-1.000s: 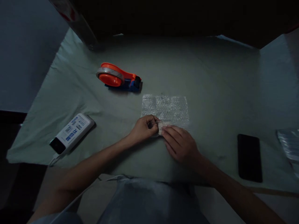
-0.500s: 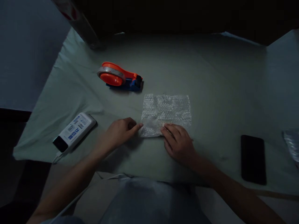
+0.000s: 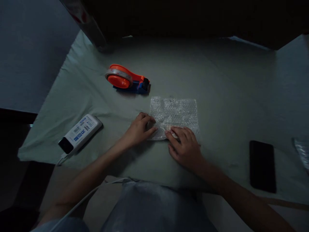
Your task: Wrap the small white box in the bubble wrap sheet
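Fingers (image 3: 181,137) of right hand (image 3: 188,151) curl close together; left hand's (image 3: 138,130) thumb and forefinger stand parted. Green cloth (image 3: 231,96) spreads beneath. Bubble wrap (image 3: 177,111) lies at centre, both hands at its near part. Pale item (image 3: 171,128) apparently under right fingertips; too dim to tell whether gripped.

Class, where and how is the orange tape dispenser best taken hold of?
Probably by the narrow orange neck of the tape dispenser, between the wide tape roll and the dark end, the left hand coming from above. The neck looks slimmer than the roll and its top is uncovered; the blue base shows beneath.
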Tool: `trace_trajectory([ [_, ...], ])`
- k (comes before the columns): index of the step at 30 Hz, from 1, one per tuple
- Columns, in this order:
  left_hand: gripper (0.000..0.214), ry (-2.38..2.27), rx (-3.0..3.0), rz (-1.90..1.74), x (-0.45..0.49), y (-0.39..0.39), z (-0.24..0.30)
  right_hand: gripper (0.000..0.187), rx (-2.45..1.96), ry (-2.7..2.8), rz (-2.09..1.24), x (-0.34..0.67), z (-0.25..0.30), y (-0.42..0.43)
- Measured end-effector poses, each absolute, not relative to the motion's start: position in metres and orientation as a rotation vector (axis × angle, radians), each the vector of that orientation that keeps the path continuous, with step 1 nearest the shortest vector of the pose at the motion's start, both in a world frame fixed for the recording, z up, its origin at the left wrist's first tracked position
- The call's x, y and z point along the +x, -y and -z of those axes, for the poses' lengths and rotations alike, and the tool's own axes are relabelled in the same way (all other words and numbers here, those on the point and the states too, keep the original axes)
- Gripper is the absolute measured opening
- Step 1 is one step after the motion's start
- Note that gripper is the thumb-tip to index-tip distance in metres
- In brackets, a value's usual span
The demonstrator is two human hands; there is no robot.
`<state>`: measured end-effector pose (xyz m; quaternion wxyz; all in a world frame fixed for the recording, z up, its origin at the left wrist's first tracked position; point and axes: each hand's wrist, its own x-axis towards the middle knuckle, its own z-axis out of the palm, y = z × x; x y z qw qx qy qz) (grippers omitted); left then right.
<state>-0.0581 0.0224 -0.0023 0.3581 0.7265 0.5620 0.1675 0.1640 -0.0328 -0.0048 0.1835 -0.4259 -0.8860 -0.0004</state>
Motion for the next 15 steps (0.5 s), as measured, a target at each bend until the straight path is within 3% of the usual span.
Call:
trace_trajectory([
  [7,0.036,-1.425,1.851,-0.365,-0.053,-0.028,0.003,0.038,-1.203,2.519,-0.005,0.164,0.003,0.031],
  [11,0.016,-1.363,1.917,-0.349,-0.045,-0.032,0.002,0.038,-1.213,2.524,-0.027,0.164,0.003,0.030],
  [15,0.016,-1.434,1.766,-0.340,-0.043,-0.031,-0.007,0.040,-1.212,2.519,-0.054,0.164,0.003,0.031],
])
